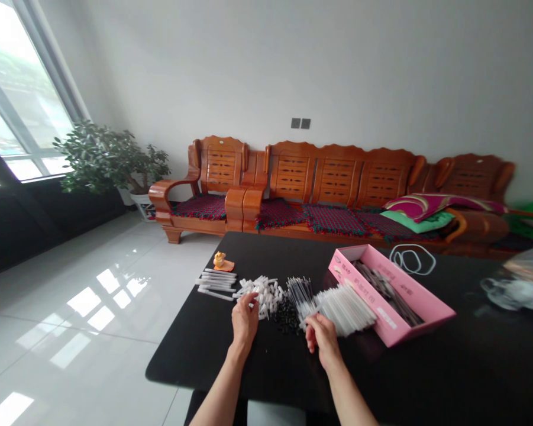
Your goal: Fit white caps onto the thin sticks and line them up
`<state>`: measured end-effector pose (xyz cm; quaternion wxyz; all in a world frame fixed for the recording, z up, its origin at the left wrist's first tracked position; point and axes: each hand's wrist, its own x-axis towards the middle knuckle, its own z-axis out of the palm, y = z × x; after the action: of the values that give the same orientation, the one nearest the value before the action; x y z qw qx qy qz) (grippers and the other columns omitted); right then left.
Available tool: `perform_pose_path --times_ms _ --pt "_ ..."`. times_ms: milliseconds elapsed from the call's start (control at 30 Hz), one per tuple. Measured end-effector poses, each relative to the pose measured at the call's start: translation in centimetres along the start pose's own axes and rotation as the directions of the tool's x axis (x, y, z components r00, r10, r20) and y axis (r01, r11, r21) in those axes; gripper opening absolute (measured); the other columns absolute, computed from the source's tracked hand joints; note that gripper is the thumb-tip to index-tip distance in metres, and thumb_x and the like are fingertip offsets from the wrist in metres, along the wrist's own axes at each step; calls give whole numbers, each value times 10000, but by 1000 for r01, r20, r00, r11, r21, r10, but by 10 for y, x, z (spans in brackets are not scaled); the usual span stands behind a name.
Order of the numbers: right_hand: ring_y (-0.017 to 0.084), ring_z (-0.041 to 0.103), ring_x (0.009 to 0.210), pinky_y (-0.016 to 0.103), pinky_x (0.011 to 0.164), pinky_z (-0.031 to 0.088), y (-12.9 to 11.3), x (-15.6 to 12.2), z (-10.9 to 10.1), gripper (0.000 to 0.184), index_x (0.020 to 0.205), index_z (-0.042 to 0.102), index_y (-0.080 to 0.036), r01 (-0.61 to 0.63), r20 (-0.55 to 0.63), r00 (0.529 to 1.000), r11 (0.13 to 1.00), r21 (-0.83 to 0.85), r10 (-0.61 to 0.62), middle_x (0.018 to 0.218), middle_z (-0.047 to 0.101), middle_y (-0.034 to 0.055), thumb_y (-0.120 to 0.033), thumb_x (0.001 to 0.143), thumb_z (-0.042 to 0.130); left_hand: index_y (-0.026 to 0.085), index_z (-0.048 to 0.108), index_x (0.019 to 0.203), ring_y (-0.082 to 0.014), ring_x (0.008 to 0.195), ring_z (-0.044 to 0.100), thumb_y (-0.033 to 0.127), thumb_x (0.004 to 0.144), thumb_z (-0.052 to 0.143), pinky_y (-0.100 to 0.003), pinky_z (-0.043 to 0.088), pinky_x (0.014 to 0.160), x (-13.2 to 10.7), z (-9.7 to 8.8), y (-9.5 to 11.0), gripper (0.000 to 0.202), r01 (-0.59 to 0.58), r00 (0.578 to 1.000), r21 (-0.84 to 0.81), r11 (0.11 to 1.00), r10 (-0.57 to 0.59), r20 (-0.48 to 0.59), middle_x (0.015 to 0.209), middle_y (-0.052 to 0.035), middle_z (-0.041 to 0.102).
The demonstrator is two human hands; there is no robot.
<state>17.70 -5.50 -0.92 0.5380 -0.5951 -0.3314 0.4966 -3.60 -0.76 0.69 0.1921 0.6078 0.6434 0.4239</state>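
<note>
On a black table (231, 355) lie piles of pen parts. My left hand (244, 319) reaches into a heap of small white caps (264, 291), its fingers closed in a pinch on one of them. My right hand (322, 338) is curled at the near end of a pile of clear pen barrels (348, 306), fingers closed on one. Between the hands sit small black tips (287, 315) and a bundle of thin refills (300, 291). Assembled white pens (216, 281) lie in a row to the left.
An open pink box (419, 305) with more pen parts lies at the right. White rubber loops (412, 258) and plastic bags (521, 284) sit further right. A small orange figurine (222, 261) stands near the table's far left. A wooden sofa (332, 183) and a potted plant (106, 157) stand behind.
</note>
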Motion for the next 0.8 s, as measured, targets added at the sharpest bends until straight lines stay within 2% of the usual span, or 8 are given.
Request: perform_pose_path --times_ms 133,233,333,433,600,800 --pt "85 403 254 179 242 261 0 1 0 186 643 524 -188 6 -7 1000 1000 -9 -6 392 511 -60 -363 692 565 189 699 998 -128 687 614 108 805 540 -241 442 717 -2 1 -2 263 -42 999 38 998 41 29 880 -41 692" --pt "86 398 246 182 236 258 0 1 0 195 635 521 -189 6 -4 1000 1000 -12 -6 386 506 -60 -370 693 564 198 702 996 -131 711 621 111 807 557 -236 438 722 -4 0 0 254 -31 999 54 998 30 35 860 -31 688" --pt "86 400 247 182 235 256 0 2 1 204 633 525 -188 4 -2 1000 1000 -17 -4 389 511 -58 -378 693 569 202 719 942 -133 694 614 163 821 585 -233 435 702 -8 2 5 185 -43 994 48 998 37 102 848 -30 687" --pt "85 401 248 180 235 254 0 2 0 199 632 528 -188 -2 -4 1000 1000 -23 1 389 511 -58 -373 693 569 220 732 890 -135 718 618 188 818 613 -226 431 699 -16 8 11 143 -111 976 39 993 102 194 855 -25 685" --pt "87 405 251 179 238 254 0 1 0 197 633 533 -185 -3 -6 1000 1000 -26 3 389 511 -56 -369 692 571 260 726 964 -142 821 632 155 844 567 -221 424 745 -26 18 15 225 -233 924 83 969 194 328 927 -21 681" --pt "87 405 252 180 241 253 1 1 0 203 635 536 -184 -3 -2 1000 1000 -23 3 391 514 -55 -375 692 576 235 700 920 -143 805 618 142 844 541 -223 410 718 -26 19 18 200 -257 912 134 957 195 360 917 -25 661"
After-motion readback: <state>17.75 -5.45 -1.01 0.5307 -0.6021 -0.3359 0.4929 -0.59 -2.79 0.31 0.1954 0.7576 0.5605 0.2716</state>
